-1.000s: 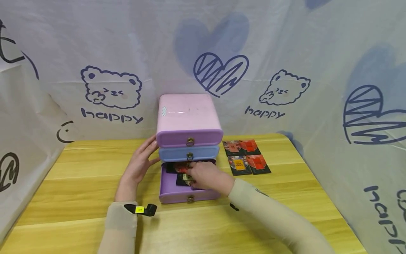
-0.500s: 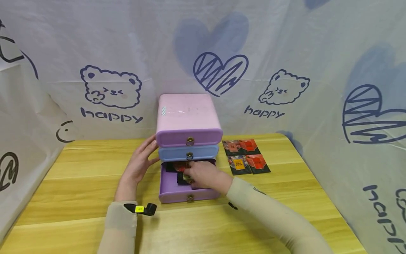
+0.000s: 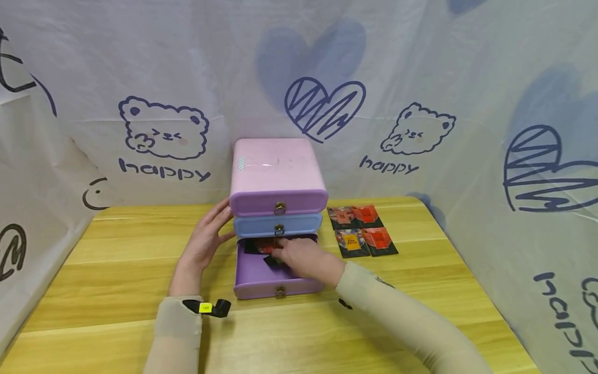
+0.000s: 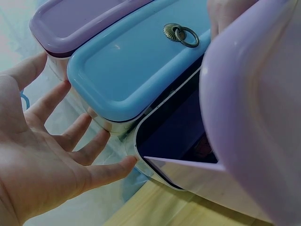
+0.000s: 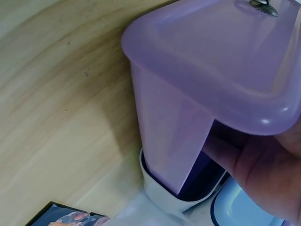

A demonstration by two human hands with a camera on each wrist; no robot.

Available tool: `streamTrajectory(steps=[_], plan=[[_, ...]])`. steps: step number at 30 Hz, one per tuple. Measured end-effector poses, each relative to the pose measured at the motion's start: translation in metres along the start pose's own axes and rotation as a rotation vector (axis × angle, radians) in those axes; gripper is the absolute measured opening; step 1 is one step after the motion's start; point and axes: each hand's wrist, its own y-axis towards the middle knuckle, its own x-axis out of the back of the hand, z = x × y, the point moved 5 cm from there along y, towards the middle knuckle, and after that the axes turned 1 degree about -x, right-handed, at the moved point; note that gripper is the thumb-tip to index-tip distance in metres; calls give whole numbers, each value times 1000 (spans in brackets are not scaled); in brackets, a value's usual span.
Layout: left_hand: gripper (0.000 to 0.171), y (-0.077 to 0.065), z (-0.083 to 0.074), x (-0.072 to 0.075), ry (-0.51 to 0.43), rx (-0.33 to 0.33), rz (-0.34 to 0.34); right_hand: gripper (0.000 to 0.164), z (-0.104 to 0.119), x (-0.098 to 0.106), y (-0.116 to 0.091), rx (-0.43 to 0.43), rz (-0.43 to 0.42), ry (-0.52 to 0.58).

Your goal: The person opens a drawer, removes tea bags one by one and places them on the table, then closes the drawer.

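Observation:
A small chest of drawers has a pink top, a closed purple upper drawer and a closed blue middle drawer. Its purple bottom drawer is pulled out. My right hand reaches into that drawer and pinches a dark packet, which tilts under the fingers; the drawer wall hides the fingertips in the right wrist view. Behind it a black-and-red packet lies deeper in the drawer. With fingers spread, my left hand rests its fingertips along the chest's left side.
Several dark packets with red and yellow labels lie in a block on the wooden table, right of the chest. A white printed cloth hangs behind and along the sides.
The dark packet under my right fingers has turned and tilted, with less of its face showing. The right hand has shifted only slightly; my left hand stays in place.

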Motion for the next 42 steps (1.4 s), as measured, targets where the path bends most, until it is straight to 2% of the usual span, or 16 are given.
streamTrajectory(steps=[15, 22, 31, 40, 42], plan=[[50, 0, 1, 0, -8, 5, -1, 30, -6, 0, -5, -67, 3, 42], [49, 0, 1, 0, -8, 4, 2, 21, -10, 5, -6, -91, -80, 73], [49, 1, 2, 0, -8, 9, 2, 8, -12, 10, -9, -79, -202, 65], [49, 0, 0, -1, -1, 10, 2, 3, -8, 25, -21, -56, -278, 116], [49, 0, 0, -1, -1, 7, 4, 9, -9, 29, -23, -64, -285, 142]])
